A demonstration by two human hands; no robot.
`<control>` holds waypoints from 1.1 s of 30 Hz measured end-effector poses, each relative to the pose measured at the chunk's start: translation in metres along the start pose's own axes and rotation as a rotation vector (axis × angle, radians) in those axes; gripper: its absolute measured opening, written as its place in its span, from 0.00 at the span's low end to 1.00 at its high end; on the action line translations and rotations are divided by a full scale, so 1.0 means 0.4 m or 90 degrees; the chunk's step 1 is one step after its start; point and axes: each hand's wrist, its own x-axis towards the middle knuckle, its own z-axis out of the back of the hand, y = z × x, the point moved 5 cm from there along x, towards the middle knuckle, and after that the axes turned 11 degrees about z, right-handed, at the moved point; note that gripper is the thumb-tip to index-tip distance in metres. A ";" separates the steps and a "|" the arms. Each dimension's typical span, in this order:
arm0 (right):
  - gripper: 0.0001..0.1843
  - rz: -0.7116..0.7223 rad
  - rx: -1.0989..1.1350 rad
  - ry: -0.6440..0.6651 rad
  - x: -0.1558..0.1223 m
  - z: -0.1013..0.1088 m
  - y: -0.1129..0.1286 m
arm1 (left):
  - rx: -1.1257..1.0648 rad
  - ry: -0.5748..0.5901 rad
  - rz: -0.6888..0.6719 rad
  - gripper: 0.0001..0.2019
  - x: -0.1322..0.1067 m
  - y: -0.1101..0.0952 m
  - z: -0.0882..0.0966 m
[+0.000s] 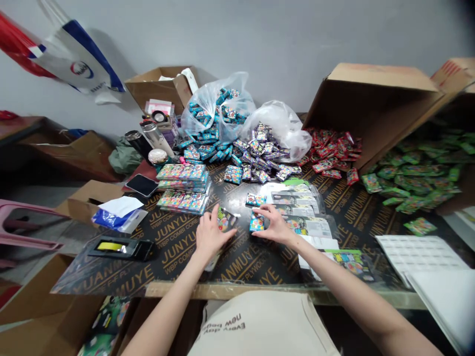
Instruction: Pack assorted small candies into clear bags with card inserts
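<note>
My left hand (211, 235) rests on the dark plywood table (174, 257), its fingers touching a clear sleeve with a colourful card (225, 220). A small blue packet (257, 222) is pinched in the fingers of my right hand (272, 223). Another blue packet (255, 200) lies just behind it. A fanned row of printed backing cards in clear sleeves (304, 215) lies right of my right hand.
Stacks of filled card packs (183, 188) stand at the left. Behind are plastic bags with blue packets (213, 123) and purple packets (260, 153), a tipped carton with red packets (334, 151), and green packets (415, 178). A tape dispenser (120, 247), a phone (141, 185) and flasks (148, 136) are at the left.
</note>
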 end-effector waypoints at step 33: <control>0.39 0.002 -0.260 0.003 -0.102 0.146 0.107 | -0.180 0.149 -0.344 0.39 -0.055 -0.199 -0.008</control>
